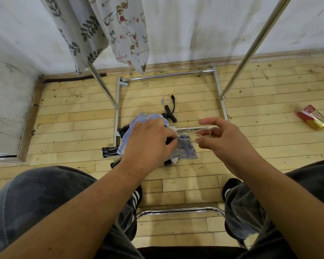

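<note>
Item: blue drawstring pouch (186,149); left hand (148,141) clenched round its neck; right hand (226,139) pinching the cord (202,135), remaining fingers loose; recommended: draw cord level, neck steady.

Rack poles (103,85) flank both sides, hanging cloths (120,30) block upper left, black stand (169,113) clutters floor under the pouch (187,148). Drawstring (202,132) spans the gap between left hand (150,141) and right hand (228,141). Open floor right, up to red packet (313,117).
</note>
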Tool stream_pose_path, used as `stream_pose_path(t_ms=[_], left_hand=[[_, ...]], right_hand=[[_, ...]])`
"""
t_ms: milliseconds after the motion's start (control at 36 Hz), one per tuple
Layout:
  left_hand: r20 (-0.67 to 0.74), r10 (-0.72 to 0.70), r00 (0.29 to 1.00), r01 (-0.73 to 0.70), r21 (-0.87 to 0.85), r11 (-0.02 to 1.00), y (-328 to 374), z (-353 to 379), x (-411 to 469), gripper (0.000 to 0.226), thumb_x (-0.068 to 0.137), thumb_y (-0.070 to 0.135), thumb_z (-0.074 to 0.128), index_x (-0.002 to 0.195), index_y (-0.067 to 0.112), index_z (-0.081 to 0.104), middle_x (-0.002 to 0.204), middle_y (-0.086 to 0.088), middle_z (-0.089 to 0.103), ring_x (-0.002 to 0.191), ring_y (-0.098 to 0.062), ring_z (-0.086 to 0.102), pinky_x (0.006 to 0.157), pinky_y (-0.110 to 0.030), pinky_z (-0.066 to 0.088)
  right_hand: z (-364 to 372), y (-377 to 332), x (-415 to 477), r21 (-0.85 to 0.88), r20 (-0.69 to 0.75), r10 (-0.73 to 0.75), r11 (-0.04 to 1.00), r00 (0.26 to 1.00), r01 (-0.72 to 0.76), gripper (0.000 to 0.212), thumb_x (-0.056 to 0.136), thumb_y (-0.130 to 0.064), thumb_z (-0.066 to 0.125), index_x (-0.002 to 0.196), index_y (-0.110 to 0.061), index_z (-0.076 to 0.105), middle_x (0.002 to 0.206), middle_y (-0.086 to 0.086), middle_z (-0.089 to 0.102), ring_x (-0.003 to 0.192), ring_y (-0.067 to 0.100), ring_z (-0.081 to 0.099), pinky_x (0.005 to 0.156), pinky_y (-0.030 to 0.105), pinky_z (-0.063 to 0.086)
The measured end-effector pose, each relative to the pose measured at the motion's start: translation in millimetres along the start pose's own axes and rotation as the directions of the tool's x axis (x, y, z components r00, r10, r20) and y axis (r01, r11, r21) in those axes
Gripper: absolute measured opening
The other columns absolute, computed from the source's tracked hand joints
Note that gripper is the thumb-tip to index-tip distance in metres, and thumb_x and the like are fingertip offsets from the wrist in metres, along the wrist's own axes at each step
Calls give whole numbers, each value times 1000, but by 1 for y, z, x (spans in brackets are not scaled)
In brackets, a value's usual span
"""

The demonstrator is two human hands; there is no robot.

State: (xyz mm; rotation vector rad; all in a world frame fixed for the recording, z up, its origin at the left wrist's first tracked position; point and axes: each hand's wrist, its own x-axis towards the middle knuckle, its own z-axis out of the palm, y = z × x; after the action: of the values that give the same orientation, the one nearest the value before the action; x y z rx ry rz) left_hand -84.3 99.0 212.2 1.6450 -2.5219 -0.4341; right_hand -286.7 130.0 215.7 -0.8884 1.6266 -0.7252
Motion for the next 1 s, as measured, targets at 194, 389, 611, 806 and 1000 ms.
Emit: stream_pose_path(t_ms=[194,389,611,806,1000], left_hand=[[-14,9,1000,-9,-4,1000,0,-1,1,25,99,45,55,97,36,79,78,10,41,77,-13,43,75,-34,30],[-25,18,1000,-18,6,1000,-2,1,0,24,99,46,56,97,38,79,79,9,43,77,-13,44,74,-34,30],[18,37,999,-37,33,999,-1,5,-1,36,102,55,48,94,37,78,71,11,36,75,-14,47,76,-38,41],[118,2,993,5,-55,998,7,-3,0,29,92,50,40,74,34,57,70,8,43,62,-8,42,70,-34,35],[118,-2,993,28,-217,976,6,2,4,7,93,33,63,86,32,62,75,8,50,65,-6,45,58,-26,35]], right_hand=[[2,1,-1,-217,34,-27,976,999,33,33,94,-13,71,122,-30,67,90,-4,76,73,10,69,72,36,62],[3,-3,-2,-104,-21,-127,987,992,124,21,101,-15,62,115,-27,71,86,-9,79,83,7,75,89,35,62],[8,-12,-11,-3,117,-301,953,946,303,26,105,-7,52,118,-26,66,90,4,78,93,26,73,94,54,57],[17,-13,-16,-7,235,-345,934,909,357,29,106,-4,50,121,-23,66,97,-1,76,95,18,72,89,46,59],[15,-13,-14,56,240,-361,932,901,359,30,105,-2,51,120,-22,67,104,-2,74,92,17,72,87,28,60]])
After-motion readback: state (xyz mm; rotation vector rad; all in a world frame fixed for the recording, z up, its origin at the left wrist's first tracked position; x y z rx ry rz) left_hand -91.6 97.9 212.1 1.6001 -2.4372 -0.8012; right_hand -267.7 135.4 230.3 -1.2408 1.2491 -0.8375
